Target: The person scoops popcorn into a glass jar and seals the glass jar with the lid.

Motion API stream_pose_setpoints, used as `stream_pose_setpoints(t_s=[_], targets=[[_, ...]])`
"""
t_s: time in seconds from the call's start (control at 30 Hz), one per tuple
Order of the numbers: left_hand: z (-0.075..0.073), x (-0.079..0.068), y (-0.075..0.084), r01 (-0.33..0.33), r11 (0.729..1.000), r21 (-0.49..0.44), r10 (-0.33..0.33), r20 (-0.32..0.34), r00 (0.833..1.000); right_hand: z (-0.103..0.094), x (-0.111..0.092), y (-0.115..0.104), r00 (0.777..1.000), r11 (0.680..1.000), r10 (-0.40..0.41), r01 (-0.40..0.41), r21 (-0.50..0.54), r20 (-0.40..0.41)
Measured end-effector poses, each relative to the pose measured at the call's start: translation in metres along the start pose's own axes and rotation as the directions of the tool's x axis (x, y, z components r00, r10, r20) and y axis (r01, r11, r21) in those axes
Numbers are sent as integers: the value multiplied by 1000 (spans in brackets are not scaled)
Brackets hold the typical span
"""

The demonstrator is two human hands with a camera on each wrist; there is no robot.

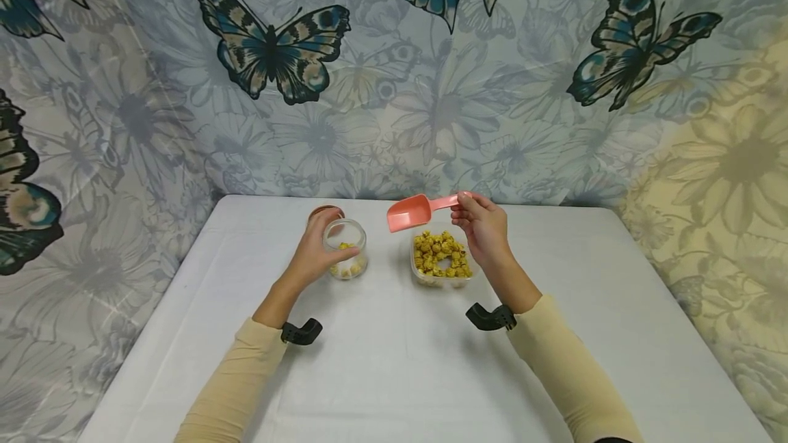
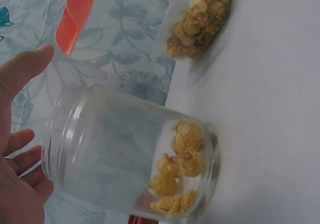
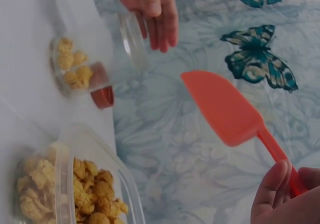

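Head view: right hand [image 1: 483, 227] pinches a coral-pink plastic scoop [image 1: 411, 212] near a clear square tub [image 1: 440, 282] of yellow popcorn [image 1: 431, 245]; left hand [image 1: 315, 249], fingers spread, at a clear round jar [image 1: 346, 232]; steadying the jar should limit spills.

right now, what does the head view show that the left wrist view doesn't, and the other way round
Only the head view shows both tan sleeves, the black wrist mounts and the bare patch amid the popcorn in the clear container. Only the left wrist view shows the clear jar side-on, with its ridged neck. Both show the jar, the popcorn in jar and container, the pink scoop and the left grip.
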State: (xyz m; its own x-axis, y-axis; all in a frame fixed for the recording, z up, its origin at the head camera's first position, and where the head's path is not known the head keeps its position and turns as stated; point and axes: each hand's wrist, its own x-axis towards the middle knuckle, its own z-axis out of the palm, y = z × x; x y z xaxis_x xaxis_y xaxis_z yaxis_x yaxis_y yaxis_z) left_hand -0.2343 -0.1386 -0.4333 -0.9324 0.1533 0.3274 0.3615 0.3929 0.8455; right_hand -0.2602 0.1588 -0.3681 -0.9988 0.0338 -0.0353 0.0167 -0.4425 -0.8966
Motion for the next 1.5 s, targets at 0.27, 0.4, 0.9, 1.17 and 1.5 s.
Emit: stream_pose_setpoints(t_s=[0.27, 0.4, 0.9, 1.17, 1.5], targets=[[6, 3, 12, 37, 997, 62, -38, 13, 999, -13, 1, -2, 999, 1000, -18, 18, 0, -46], [9, 5, 18, 48, 995, 91, -50, 21, 999, -19, 1, -5, 997, 1000, -24, 23, -12, -72], [40, 17, 39, -3, 987, 162, -4, 48, 999, -40, 0, -12, 993, 998, -47, 50, 24, -110], [58, 22, 46, -45, 993, 106, 36, 87, 996, -46, 1, -10, 988, 998, -58, 61, 14, -143], [81, 17, 39, -23, 994, 104, 7, 147, 989, -50, 0, -6, 977, 994, -97, 84, -75, -191]])
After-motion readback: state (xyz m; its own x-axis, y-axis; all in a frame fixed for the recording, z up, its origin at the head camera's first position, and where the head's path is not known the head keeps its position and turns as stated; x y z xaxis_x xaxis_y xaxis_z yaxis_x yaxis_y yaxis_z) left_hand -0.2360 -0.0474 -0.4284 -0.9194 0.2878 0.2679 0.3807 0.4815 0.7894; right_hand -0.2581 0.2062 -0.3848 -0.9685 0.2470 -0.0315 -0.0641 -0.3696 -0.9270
